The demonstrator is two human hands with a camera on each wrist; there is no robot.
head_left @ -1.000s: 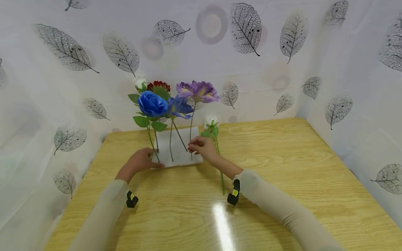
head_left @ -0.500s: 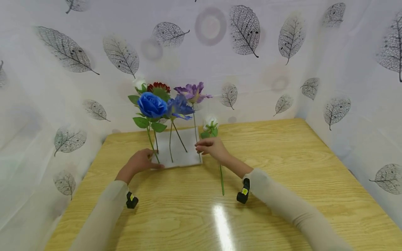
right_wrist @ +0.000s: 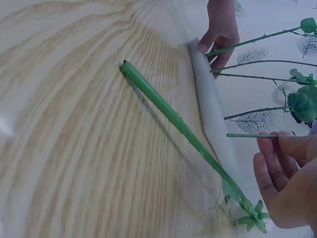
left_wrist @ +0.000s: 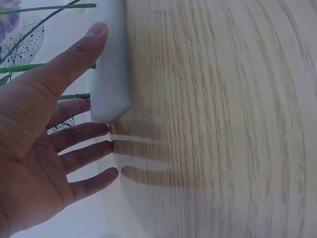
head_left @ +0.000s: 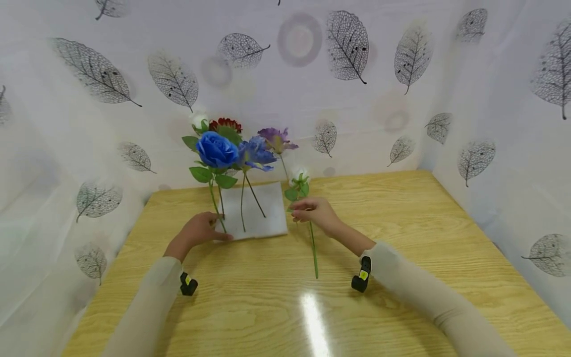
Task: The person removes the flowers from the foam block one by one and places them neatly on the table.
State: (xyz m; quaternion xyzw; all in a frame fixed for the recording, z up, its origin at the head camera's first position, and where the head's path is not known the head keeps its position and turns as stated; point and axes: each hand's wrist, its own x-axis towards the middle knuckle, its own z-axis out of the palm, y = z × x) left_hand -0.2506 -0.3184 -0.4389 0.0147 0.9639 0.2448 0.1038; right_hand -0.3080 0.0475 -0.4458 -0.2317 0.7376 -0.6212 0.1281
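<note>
Yellow wood-grain table (head_left: 241,302): lower frame.
Green-stemmed white artificial rose (head_left: 314,250): lying right of centre.
Ruffled purple artificial flower (head_left: 277,141): centre, above the table.
Flat white foam slab (head_left: 274,201): left of centre, bearing standing flowers.
Right hand (head_left: 317,212): fingers narrow, pinching the purple flower's stem.
Left hand (head_left: 201,229): fingers wide, touching the slab's left end.
</note>
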